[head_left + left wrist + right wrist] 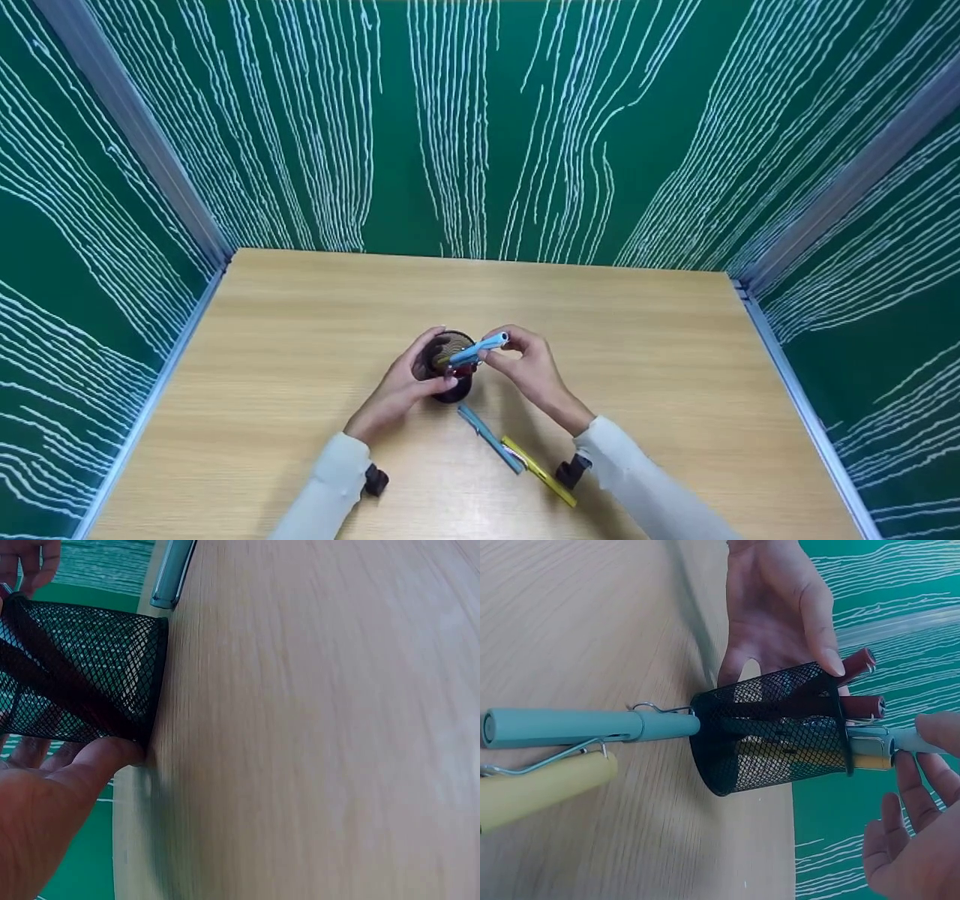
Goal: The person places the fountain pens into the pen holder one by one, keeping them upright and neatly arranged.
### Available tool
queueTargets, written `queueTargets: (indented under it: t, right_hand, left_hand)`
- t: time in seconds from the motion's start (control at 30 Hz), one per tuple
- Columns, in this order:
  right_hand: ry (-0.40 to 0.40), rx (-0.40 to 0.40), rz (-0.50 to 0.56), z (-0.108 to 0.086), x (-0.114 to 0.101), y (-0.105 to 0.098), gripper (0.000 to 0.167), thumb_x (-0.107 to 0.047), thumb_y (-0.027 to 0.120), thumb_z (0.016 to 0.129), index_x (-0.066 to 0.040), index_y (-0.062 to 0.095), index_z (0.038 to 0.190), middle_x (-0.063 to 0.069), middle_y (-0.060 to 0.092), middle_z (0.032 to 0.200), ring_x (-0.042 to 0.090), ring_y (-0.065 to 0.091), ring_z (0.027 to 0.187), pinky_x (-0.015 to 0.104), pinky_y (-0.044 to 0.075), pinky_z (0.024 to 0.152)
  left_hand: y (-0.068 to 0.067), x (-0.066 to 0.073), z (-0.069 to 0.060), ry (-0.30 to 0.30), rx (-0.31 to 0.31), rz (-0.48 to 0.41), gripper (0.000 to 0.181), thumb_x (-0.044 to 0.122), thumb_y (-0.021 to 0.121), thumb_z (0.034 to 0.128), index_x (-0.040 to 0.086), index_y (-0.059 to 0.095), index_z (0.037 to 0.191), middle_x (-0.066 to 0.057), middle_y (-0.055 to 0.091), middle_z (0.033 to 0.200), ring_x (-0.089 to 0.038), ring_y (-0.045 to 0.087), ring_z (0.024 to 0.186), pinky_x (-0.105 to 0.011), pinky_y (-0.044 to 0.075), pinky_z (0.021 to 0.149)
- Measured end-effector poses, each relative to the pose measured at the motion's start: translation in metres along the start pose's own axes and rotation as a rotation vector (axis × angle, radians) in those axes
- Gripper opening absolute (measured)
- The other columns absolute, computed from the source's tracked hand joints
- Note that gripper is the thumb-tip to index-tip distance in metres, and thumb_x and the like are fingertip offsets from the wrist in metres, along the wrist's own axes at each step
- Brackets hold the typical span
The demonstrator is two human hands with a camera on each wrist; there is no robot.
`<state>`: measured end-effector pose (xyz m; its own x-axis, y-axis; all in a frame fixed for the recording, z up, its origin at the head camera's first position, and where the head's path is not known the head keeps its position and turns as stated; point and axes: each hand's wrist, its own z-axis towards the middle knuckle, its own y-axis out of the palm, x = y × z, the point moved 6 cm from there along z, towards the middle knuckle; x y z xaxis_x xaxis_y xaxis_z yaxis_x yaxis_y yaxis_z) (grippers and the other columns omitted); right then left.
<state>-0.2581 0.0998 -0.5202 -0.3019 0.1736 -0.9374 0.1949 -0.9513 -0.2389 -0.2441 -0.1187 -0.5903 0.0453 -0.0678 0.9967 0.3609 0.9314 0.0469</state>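
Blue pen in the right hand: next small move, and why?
Probably lower the blue pen further into the mesh cup, then let go: the right hand pinches its upper part, its lower end is already past the rim, and the left hand holds the cup.

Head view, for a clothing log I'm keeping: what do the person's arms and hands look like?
Both arms wear pale, plain long sleeves, each with a small black device near its end. The left hand and right hand wear no gloves.
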Motion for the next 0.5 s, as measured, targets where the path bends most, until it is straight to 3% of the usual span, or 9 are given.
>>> queueTargets:
  t: [0.07, 0.3, 0.5]
  right_hand:
    - [-0.004, 0.003, -0.006, 0.0, -0.0005, 0.0, 0.014, -0.002, 0.086, 0.094, -0.005, 0.081, 0.107, 0.006, 0.079, 0.104, 0.021, 0.069, 0.102, 0.051, 0.056, 0.1]
    - [-0.009, 0.006, -0.033, -0.0005, -0.0012, -0.0005, 0.016, -0.003, 0.087, 0.093, -0.007, 0.082, 0.107, 0.004, 0.079, 0.105, 0.02, 0.069, 0.104, 0.042, 0.055, 0.098]
    - [0.001, 0.008, -0.063, -0.0019, 0.0004, -0.0002, 0.017, -0.004, 0.088, 0.092, -0.009, 0.083, 0.108, 0.002, 0.08, 0.106, 0.02, 0.068, 0.106, 0.047, 0.055, 0.1]
  left_hand:
    - [0.0, 0.0003, -0.0001, -0.005, 0.004, 0.007, 0.096, 0.01, 0.086, 0.0954, 0.012, 0.031, 0.174, -0.014, 0.046, 0.17, -0.031, 0.041, 0.159, -0.046, 0.027, 0.134]
    - [-0.0013, -0.0002, -0.0009, -0.03, 0.019, 0.04, 0.096, 0.015, 0.088, 0.0949, 0.017, 0.033, 0.174, -0.011, 0.045, 0.171, -0.03, 0.039, 0.161, -0.046, 0.025, 0.134]
    - [-0.0022, -0.0008, -0.0011, -0.037, 0.02, 0.044, 0.094, 0.016, 0.088, 0.095, 0.022, 0.035, 0.173, -0.011, 0.045, 0.171, -0.03, 0.039, 0.16, -0.047, 0.025, 0.134]
